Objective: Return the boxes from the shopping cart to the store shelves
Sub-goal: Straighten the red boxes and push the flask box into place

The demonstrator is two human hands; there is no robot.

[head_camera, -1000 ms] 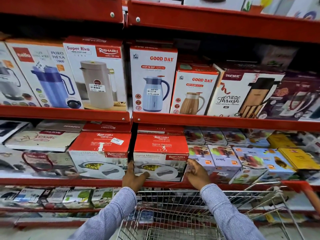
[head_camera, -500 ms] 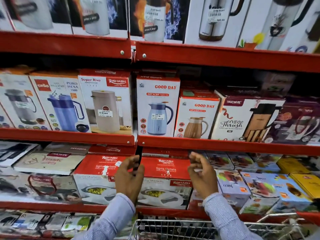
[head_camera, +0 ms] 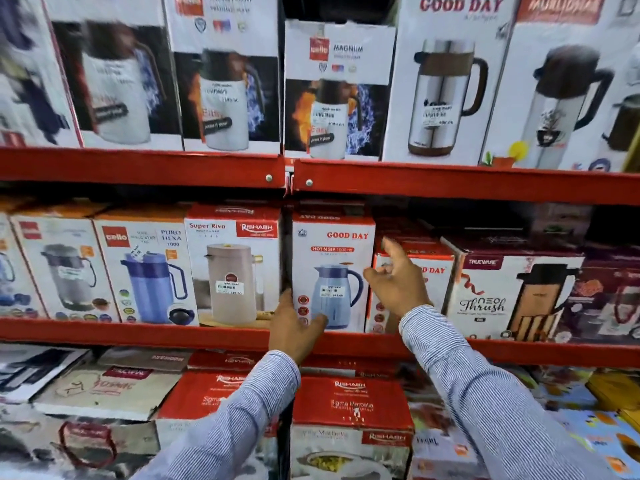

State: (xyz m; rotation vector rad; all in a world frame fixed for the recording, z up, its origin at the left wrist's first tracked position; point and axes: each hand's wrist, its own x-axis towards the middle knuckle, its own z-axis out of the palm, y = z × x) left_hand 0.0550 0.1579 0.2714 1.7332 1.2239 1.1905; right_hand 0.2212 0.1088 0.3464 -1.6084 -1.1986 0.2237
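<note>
Good Day box [head_camera: 333, 258] between both hands, left [head_camera: 294, 327] touching, right [head_camera: 398, 285] open.

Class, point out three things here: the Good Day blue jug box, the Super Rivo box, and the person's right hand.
Good Day box [head_camera: 333, 237]: head view, upper front panel.
Super Rivo box [head_camera: 232, 271]: head view, front panel, on the pictured jug.
Right hand [head_camera: 398, 285]: head view, back of the hand.

The Good Day box [head_camera: 333, 271] stands upright on the middle red shelf [head_camera: 450, 348], white with a red top; its front shows a blue jug (price sticker on it). It sits between the Super Rivo box [head_camera: 232, 265] and a shorter Good Day box [head_camera: 415, 282].
</note>
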